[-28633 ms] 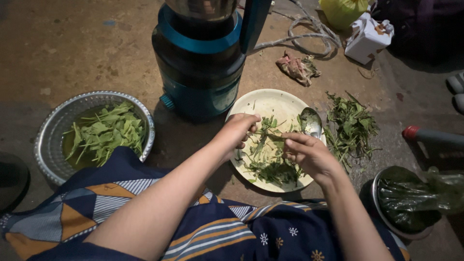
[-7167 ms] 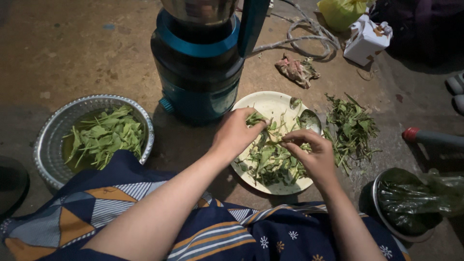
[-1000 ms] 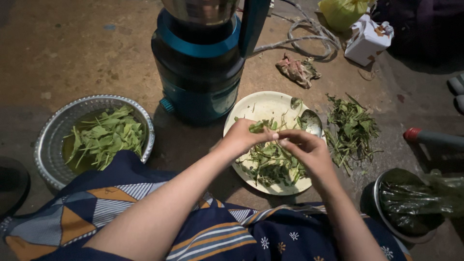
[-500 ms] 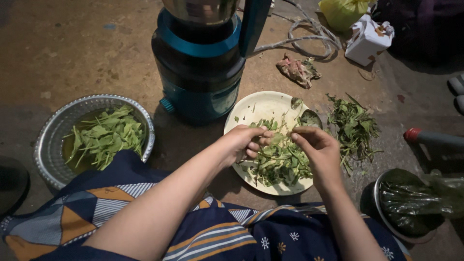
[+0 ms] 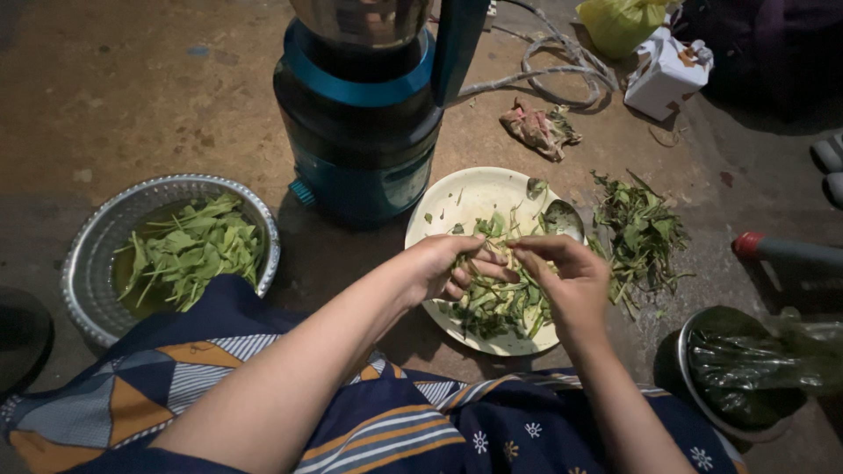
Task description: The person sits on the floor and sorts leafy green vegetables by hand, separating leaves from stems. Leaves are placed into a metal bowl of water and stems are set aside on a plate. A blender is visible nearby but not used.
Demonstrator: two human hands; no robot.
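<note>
A cream plate on the ground holds a heap of green leaves and a metal spoon. Both of my hands hover over the plate's near half. My left hand and my right hand meet fingertip to fingertip, pinching a leafy stem between them above the heap. My forearms reach out over my patterned blue cloth.
A blue blender base stands behind the plate. A metal bowl of leaves in water sits at left. A pile of stems lies right of the plate, a pot with a plastic bag at lower right, and a cord, rag and small box behind.
Over the last second my hands stayed over the plate, fingers shifting as they work the leaves; the right hand has come back toward the left so the fingertips meet.
</note>
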